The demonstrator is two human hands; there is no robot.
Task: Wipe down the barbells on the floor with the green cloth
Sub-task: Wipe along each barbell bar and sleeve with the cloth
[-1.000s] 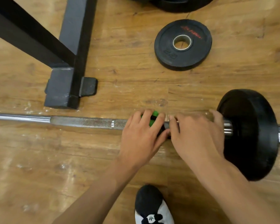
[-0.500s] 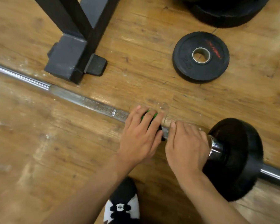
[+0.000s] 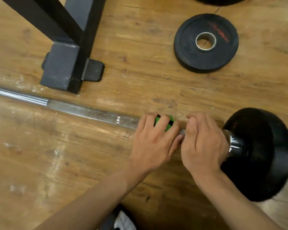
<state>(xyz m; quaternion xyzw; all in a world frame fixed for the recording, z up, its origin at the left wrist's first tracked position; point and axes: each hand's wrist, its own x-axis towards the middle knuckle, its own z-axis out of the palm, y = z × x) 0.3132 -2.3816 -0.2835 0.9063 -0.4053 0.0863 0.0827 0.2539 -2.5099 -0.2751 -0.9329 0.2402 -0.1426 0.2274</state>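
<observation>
A steel barbell (image 3: 90,113) lies on the wooden floor, running from the left edge down to the right, with a black plate (image 3: 263,153) on its right sleeve. My left hand (image 3: 155,141) wraps over the shaft and holds the green cloth (image 3: 168,124), which shows only between its fingers. My right hand (image 3: 204,143) grips the shaft just right of it, against the chrome collar. The two hands touch each other.
A black rack foot (image 3: 63,68) stands just behind the bar on the left. A loose small black plate (image 3: 206,42) lies flat at the back right, with another plate's edge (image 3: 219,0) at the top. My shoe (image 3: 123,221) shows at the bottom.
The view has shifted, so the bar looks less slanted than half a second ago. Both hands stay at the same spot on the shaft beside the collar.
</observation>
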